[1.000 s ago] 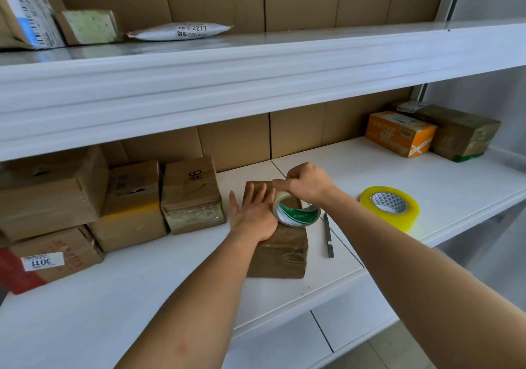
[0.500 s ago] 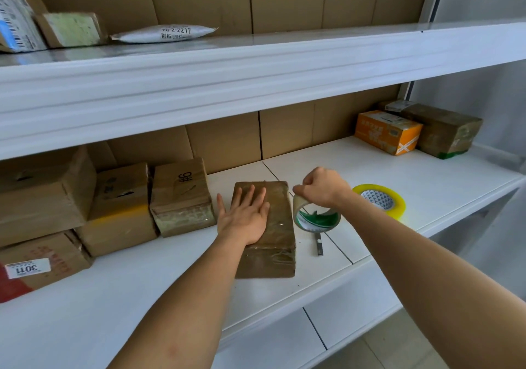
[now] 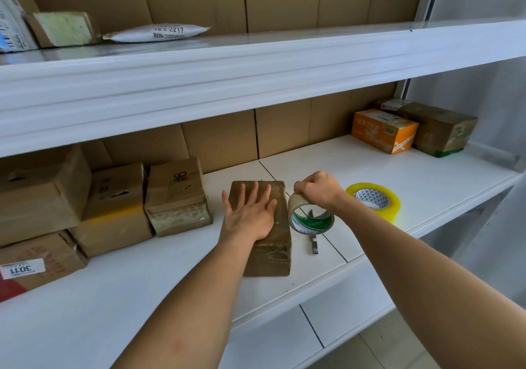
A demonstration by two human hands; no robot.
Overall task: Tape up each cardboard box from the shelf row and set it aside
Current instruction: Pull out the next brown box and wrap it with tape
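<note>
on the white middle shelf (image 3: 427,175), the left hand (image 3: 250,215) presses flat with fingers spread on the taped brown box (image 3: 270,243), while the right hand (image 3: 317,189) pinches the green-cored tape roll (image 3: 308,219) upright just beside the box's right edge.

Brown taped box (image 3: 267,243) flat on shelf — clear tape roll (image 3: 310,218) upright beside it
</note>
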